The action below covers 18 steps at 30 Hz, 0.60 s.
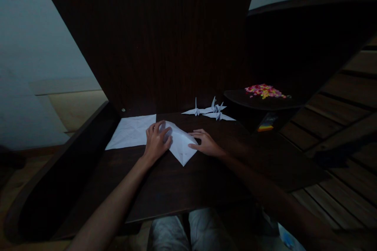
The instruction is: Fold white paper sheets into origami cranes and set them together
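Note:
A white sheet of paper point(183, 150), partly folded into a kite-like shape with a point toward me, lies on the dark wooden desk. My left hand point(156, 140) has curled fingers on its upper left edge. At the right corner, my right hand point(206, 144) pinches the paper between thumb and fingers. Beyond the paper stand several folded paper cranes point(218, 116), close together with wings and necks raised. Another white sheet point(129, 131), flat and creased, lies to the left, its right edge near my left hand.
A curved shelf point(235, 98) at the right bears a pile of small pink, red and yellow pieces point(266, 91). Below it is a dark packet with a yellow stripe point(266, 127). A raised wooden side point(59, 176) bounds the desk point(176, 196) at left; a tall panel point(153, 39) rises behind.

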Available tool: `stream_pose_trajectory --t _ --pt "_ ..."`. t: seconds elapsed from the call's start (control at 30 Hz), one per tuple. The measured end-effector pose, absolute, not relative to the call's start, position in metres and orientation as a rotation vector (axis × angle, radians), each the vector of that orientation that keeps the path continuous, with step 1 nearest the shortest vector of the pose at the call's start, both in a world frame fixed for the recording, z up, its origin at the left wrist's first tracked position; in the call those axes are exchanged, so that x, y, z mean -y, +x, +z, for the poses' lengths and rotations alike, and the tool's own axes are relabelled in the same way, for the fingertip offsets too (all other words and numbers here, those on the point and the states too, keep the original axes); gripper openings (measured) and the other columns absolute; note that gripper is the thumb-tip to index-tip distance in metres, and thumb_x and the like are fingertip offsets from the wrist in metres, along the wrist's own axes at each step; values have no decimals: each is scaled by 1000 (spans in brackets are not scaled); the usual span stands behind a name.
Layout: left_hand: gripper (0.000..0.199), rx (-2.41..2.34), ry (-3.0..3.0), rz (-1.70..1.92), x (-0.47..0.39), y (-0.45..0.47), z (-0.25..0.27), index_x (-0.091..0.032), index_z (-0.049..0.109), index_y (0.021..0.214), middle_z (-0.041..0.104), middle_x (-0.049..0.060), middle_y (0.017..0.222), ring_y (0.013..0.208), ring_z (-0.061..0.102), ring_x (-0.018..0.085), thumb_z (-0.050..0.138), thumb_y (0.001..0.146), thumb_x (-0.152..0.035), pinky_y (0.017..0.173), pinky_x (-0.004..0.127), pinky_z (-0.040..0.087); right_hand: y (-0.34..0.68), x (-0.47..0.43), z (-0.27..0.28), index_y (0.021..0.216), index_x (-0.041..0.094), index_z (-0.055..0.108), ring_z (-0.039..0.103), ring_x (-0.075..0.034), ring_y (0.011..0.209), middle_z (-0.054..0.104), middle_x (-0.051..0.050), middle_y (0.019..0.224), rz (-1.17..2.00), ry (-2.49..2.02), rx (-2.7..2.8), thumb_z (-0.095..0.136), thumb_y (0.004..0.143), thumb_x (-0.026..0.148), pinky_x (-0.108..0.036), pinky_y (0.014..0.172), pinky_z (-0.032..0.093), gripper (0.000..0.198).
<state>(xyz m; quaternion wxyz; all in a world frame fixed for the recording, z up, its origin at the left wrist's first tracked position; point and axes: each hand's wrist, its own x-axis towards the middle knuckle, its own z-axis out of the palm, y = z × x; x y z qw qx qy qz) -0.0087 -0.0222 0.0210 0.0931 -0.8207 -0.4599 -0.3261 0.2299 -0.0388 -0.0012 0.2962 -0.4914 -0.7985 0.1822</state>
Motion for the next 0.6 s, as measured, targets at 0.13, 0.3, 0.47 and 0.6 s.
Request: stream_pose_trajectory --t 0.13,0.3,0.47,0.6 --pt "35 1479 -2457 -1180 18 -10 17 -19 59 111 31 14 141 127 32 34 60 76 -21 100 53 36 229 39 0 107 17 67 50 -27 116 64 -10 115 499 -1324 2105 69 73 32 -45 100 38 37" --pt "49 1443 -2654 -1370 16 -9 16 -20 46 125 31 13 139 130 34 29 55 78 -15 106 50 33 229 41 0 105 11 67 52 -27 113 60 -15 114 542 -1461 2025 71 70 36 -40 98 41 43" --pt "68 1401 -2611 -1632 17 -6 17 -22 30 137 29 13 143 132 32 29 56 75 -14 106 50 32 231 39 -7 113 14 63 51 -26 114 56 -13 121 592 -1478 1939 73 66 39 -40 102 38 53" --pt "81 1425 -2673 -1976 19 -1 16 -27 14 143 27 15 146 109 56 23 59 76 -20 93 42 46 232 38 -9 112 14 62 52 -26 114 58 -13 120 622 -1462 1952 72 68 37 -42 103 36 51"
